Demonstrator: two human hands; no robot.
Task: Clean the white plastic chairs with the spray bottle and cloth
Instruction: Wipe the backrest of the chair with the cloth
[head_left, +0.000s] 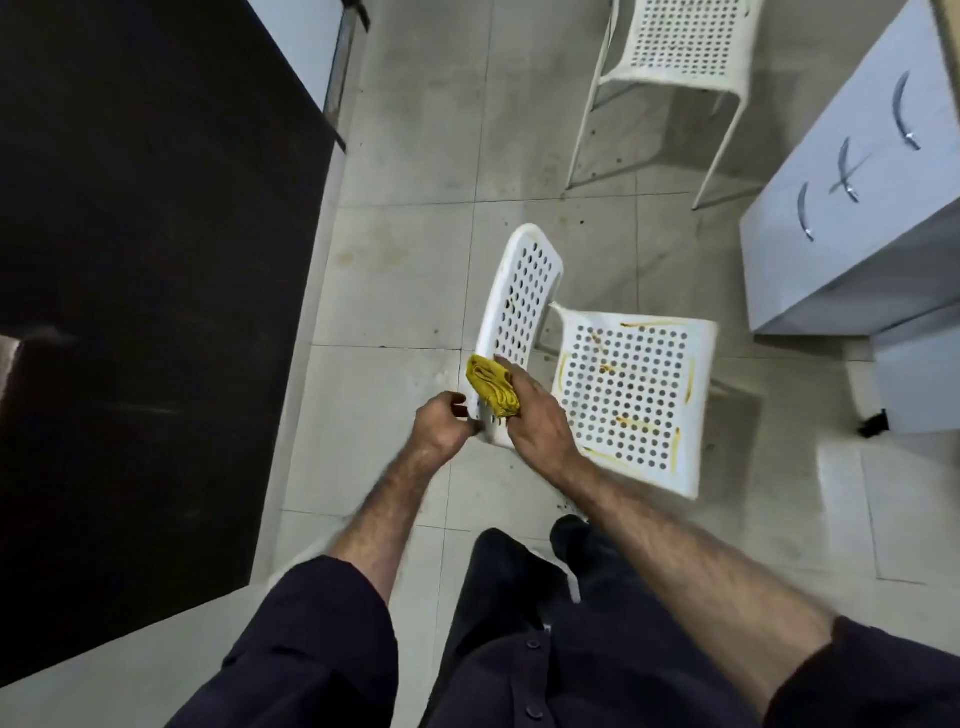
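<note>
A person stands on a pale tiled floor (415, 270) and looks down at a white chair (628, 395) full of round holes. The chair's seat has yellow-brown marks along its edges and near the middle. Its back (519, 312) stands up on the left side of the seat.

The right hand (535, 415) holds a folded yellow cloth (491, 387). The fingers are curled around the cloth and press it against the lower end of the chair's back. The left hand (441, 421) is just beside it, with its fingers curled around the edge of the chair's back, gripping it.

A second white chair (680, 47) with the same holes stands farther away, near the top of the view. It is well apart from the first one. A pale cabinet (852, 218) with curved metal handles stands to the right. A dark tabletop (145, 260) fills the left side.

The person wears dark sleeves pushed up the arms and dark trousers. One dark shoe (569, 535) shows on the floor just below the chair.
</note>
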